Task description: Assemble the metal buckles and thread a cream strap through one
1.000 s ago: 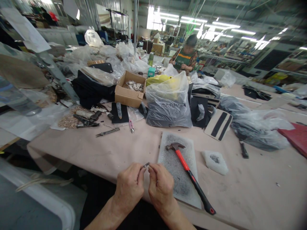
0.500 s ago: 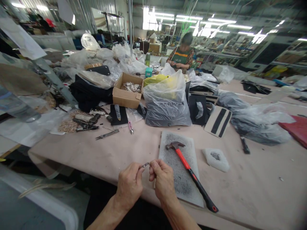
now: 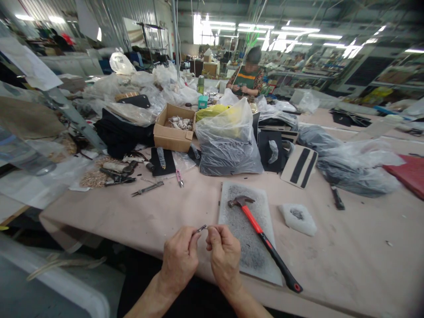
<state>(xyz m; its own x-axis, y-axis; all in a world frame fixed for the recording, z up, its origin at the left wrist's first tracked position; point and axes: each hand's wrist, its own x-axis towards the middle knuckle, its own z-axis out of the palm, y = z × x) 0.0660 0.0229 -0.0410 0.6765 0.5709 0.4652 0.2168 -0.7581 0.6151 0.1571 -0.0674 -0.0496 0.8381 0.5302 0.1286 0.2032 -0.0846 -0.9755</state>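
Note:
Between thumb and forefinger, my left hand [image 3: 180, 252] pinches a small dark, shiny piece [image 3: 201, 228], too small to name. My right hand [image 3: 225, 254] is closed just beside it, its fingertips close to the piece's free end; whatever it holds is hidden. Both hands are above the table's front edge. To the right of them a claw hammer [image 3: 253, 218] with a red and black handle lies across a pale slab [image 3: 261, 265] with black smudges. A small whitish block [image 3: 298, 219] with a dark patch is farther right.
On the pinkish tabletop [image 3: 347, 256] are long-nosed pliers [image 3: 147, 189] and pink thread snips [image 3: 179, 178]. Behind stand an open cardboard box [image 3: 172, 140] and a filled plastic bag [image 3: 228, 154]. A pale bin [image 3: 66, 282] is at lower left. A co-worker [image 3: 247, 79] sits across the table.
My view has shifted slightly. My hands stay close together, and the small piece in my left fingers is tilted a little more upward.

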